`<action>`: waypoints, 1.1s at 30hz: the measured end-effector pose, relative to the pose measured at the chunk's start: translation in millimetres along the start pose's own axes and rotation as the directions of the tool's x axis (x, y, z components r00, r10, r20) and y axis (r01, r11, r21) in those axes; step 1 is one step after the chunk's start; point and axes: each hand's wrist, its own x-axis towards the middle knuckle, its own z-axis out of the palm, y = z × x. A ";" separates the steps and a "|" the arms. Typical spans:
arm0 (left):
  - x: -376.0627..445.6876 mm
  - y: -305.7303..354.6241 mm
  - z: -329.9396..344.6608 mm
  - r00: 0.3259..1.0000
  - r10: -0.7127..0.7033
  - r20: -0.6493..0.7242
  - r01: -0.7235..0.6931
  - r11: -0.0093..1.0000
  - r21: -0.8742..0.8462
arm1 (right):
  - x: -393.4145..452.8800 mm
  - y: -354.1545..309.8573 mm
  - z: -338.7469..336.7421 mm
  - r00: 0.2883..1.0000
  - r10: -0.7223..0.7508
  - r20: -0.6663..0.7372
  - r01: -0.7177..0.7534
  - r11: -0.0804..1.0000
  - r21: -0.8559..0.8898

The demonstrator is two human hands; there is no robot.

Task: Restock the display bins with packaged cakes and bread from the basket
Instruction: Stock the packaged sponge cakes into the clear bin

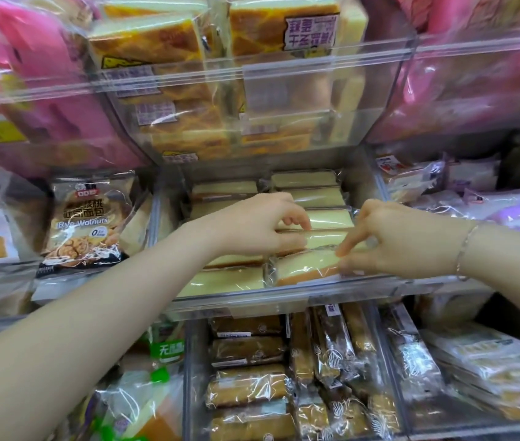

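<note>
A clear display bin (pixel 284 296) on the middle shelf holds two rows of pale yellow wrapped cake slices (pixel 322 198). My left hand (pixel 261 224) reaches in from the left, fingers curled onto a wrapped slice in the right row. My right hand (pixel 389 240) comes from the right and pinches the front-most cake slice (pixel 303 267) at its right end, the slice lying tilted against the bin's front wall. A thin bracelet circles my right wrist. No basket is in view.
Above hangs a bin of golden cake packs (pixel 188 90), flanked by pink packs (pixel 45 90). A Rye Walnuts bread bag (pixel 87 221) stands to the left. Below, a bin of brown wrapped cakes (pixel 252 377) and dark-wrapped bars (pixel 331 351). Purple-white packs (pixel 443 186) at right.
</note>
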 end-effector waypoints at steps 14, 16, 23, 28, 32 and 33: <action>-3.5 4.5 40.8 0.986 0.050 0.158 -0.110 0.908 0.404 | 11.5 -22.5 7.2 0.987 0.113 0.117 -0.052 0.901 -0.431; -3.1 3.0 41.3 0.986 0.050 0.158 -0.114 0.899 0.423 | 16.1 -24.2 1.4 0.983 0.090 0.163 0.012 0.844 -0.537; 13.0 -5.6 23.6 0.964 -0.188 -0.189 0.208 0.974 0.094 | 46.2 -11.7 -2.1 0.945 0.173 -0.276 -0.189 0.981 -0.033; 34.8 -20.9 28.3 0.939 -0.309 -0.152 0.333 0.928 0.170 | 99.8 -3.2 37.3 0.936 0.223 -0.273 -0.215 0.975 0.059; 39.7 -29.0 33.5 0.934 -0.316 -0.164 0.341 0.927 0.154 | 123.0 10.2 46.8 0.926 0.186 -0.327 -0.203 0.979 -0.016; 41.5 -29.4 34.1 0.931 -0.327 -0.160 0.349 0.926 0.141 | 125.9 12.4 46.7 0.933 0.184 -0.308 -0.198 0.980 -0.012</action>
